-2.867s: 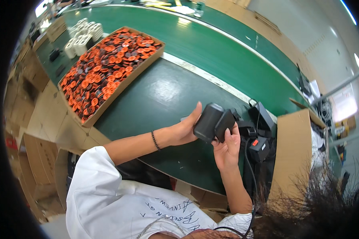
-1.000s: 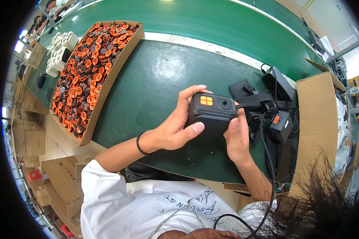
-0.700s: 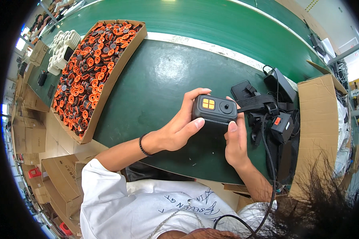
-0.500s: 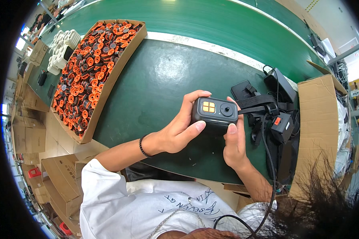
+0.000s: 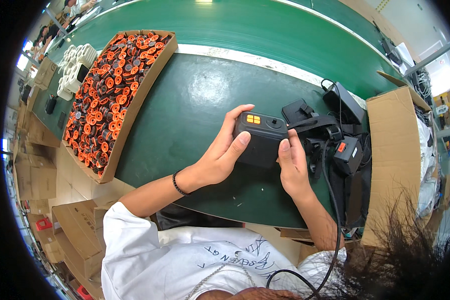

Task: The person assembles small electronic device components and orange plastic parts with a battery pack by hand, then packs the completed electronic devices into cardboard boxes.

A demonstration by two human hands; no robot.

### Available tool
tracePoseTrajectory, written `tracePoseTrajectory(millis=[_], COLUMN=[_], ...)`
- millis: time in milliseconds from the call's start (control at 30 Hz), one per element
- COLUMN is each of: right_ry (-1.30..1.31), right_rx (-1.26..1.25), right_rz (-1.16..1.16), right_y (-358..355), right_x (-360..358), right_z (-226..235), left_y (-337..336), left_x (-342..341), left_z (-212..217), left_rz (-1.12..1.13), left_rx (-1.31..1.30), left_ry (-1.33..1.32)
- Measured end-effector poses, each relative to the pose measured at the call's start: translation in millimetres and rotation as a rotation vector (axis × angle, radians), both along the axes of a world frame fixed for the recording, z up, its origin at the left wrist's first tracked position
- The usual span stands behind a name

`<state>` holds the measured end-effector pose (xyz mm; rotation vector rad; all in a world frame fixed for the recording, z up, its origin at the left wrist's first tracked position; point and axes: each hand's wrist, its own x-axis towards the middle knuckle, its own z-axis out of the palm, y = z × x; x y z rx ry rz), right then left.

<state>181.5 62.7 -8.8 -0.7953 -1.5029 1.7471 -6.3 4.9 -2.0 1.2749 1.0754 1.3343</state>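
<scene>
Both my hands hold a black box-shaped device point(image 5: 260, 146) above the green table. Its top face carries four orange-yellow squares and a small round black knob, and a plain black side faces me. My left hand point(image 5: 219, 159) grips the device's left end, thumb on the near edge and fingers behind. At the right end, my right hand point(image 5: 294, 172) presses with its thumb in front; its other fingers are partly hidden. A black strap point(image 5: 317, 121) runs from near the device's right end into a heap of black straps and cables.
On the right lie a black power adapter point(image 5: 344, 102), a small black box with an orange label point(image 5: 348, 154) and an upright cardboard box point(image 5: 394, 150). A cardboard tray point(image 5: 131, 120) of orange-and-black round parts stands left, beside white moulded pieces point(image 5: 74, 70). Beyond runs a green conveyor belt point(image 5: 245, 25).
The device has tipped in my hands, so its top face looks narrower and more of its near black side shows. Device and hands sit slightly further left in view.
</scene>
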Motion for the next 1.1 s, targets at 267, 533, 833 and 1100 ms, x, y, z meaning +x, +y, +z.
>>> tracePoseTrajectory(millis=[267,533,833,1100], right_ry=[0.158,0.174,0.199,0.187], right_rx=[-0.022,-0.131,-0.165,-0.097], right_rz=[0.051,0.116,0.173,0.037], right_y=[8,12,14,5], right_x=[2,5,8,1], right_z=[-9,8,12,9], left_y=[-4,-1,-6,0], left_x=[-8,-11,-14,-14], left_z=[-3,0,2,8], left_rz=[-0.081,-0.100,-0.139,-0.139], left_rx=[0.035,-0.091,-0.071,-0.040], left_ry=[0.028,-0.161,-0.080,-0.040])
